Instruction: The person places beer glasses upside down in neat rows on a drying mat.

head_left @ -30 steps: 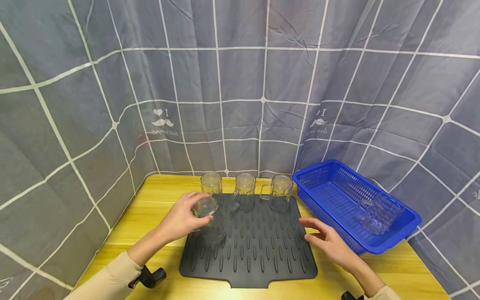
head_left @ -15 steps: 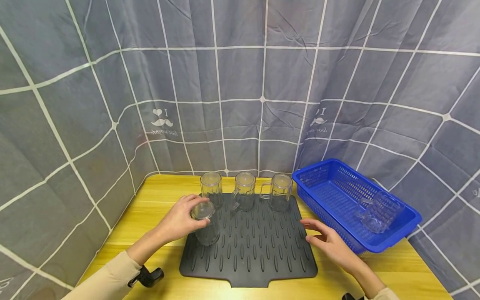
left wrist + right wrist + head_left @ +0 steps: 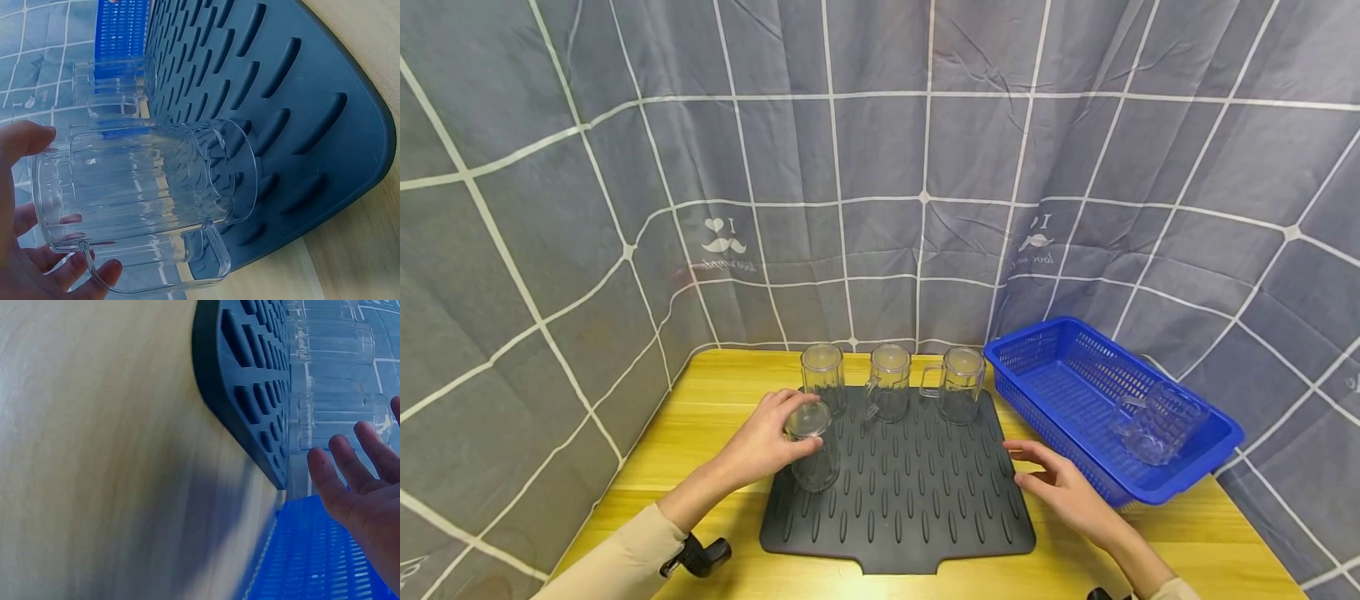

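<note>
My left hand (image 3: 772, 439) holds a clear glass mug (image 3: 144, 181) near its base, thumb on one side and fingers on the other. This mug stands upside down at the left part of the dark ribbed drying mat (image 3: 910, 492), its rim right at the mat and its handle toward the mat's left edge. Behind it, three more upturned glass mugs line the mat's back edge: a left one (image 3: 823, 375), a middle one (image 3: 891, 387) and a right one (image 3: 961, 390). My right hand (image 3: 1060, 490) holds nothing, its fingers apart near the mat's right edge.
A blue plastic basket (image 3: 1037, 400) stands at the right, close beyond my right hand. One glass mug (image 3: 1157, 425) lies on its side in it. The wooden table (image 3: 700, 417) extends around the mat, and a grey checked curtain (image 3: 880, 167) surrounds the back and sides.
My left hand has brought the mug slightly left and down onto the mat, then stayed nearly still over the last half second. The right hand has barely moved.
</note>
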Tool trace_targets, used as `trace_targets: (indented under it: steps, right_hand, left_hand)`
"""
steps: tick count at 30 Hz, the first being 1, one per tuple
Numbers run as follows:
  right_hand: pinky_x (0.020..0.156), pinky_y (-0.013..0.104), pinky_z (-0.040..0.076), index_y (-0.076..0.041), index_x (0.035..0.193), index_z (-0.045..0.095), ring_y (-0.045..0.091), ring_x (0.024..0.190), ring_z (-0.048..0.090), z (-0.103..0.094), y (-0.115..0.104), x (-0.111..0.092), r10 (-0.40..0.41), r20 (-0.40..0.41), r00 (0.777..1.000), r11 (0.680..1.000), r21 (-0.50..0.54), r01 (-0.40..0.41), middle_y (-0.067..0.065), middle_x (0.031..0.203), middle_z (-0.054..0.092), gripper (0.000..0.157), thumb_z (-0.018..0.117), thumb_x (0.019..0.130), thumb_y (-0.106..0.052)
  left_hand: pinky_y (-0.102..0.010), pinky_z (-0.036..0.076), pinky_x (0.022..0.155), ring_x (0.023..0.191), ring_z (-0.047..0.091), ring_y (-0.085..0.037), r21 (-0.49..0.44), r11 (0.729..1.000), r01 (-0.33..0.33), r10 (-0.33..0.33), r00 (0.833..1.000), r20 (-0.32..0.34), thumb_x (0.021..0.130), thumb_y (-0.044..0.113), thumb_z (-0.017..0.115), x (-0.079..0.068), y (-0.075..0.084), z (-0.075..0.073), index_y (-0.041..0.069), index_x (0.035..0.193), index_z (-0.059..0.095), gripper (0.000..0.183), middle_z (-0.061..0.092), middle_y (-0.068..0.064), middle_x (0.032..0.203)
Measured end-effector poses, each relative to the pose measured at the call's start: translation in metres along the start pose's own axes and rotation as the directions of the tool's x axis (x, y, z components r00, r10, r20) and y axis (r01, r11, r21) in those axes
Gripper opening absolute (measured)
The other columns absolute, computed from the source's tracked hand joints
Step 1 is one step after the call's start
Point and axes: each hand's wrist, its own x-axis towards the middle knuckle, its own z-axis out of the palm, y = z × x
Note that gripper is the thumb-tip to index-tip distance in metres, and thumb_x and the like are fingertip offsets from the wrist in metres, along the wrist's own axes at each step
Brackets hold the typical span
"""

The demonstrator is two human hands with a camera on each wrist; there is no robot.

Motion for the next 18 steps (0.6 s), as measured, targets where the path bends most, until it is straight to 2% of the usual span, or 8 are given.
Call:
trace_targets:
  steps: [6, 14, 18]
  right_hand:
    - [0.083, 0.027, 0.05, -0.011, 0.131, 0.048, 0.004, 0.115, 0.048, -0.007, -0.008, 0.002, -0.081, -0.001, 0.997, 0.992, -0.095, 0.081, 0.011, 0.128, 0.052, 0.039, 0.056, 0.092, -0.012]
    - [0.082, 0.027, 0.049, -0.016, 0.131, 0.048, 0.007, 0.112, 0.051, -0.019, -0.018, 0.007, -0.065, -0.033, 0.997, 0.988, -0.144, 0.06, 0.006, 0.127, 0.053, 0.039, 0.057, 0.092, -0.016]
    - [0.083, 0.027, 0.049, -0.014, 0.131, 0.049, 0.005, 0.112, 0.05, -0.022, -0.023, 0.009, -0.067, -0.043, 0.997, 0.986, -0.158, 0.06, 0.003, 0.126, 0.053, 0.04, 0.057, 0.092, -0.017]
  left_hand:
    - [-0.047, 0.044, 0.087, 0.116, 0.042, -0.02, -0.007, 1.0, 0.005, -0.005, 1.0, -0.015, 0.075, 0.05, 0.07, -0.002, 0.0, 0.003, 0.031, 0.126, 0.052, 0.058, 0.049, 0.002, 0.123]
    - [-0.048, 0.043, 0.09, 0.121, 0.04, -0.02, -0.031, 0.999, -0.015, 0.014, 0.999, -0.033, 0.075, 0.054, 0.068, -0.003, 0.001, 0.006, 0.032, 0.127, 0.051, 0.059, 0.046, 0.004, 0.127]
    - [-0.05, 0.04, 0.094, 0.124, 0.038, -0.02, -0.05, 0.998, -0.028, 0.025, 0.997, -0.069, 0.076, 0.053, 0.068, -0.004, 0.003, 0.007, 0.031, 0.127, 0.051, 0.058, 0.045, 0.003, 0.131]
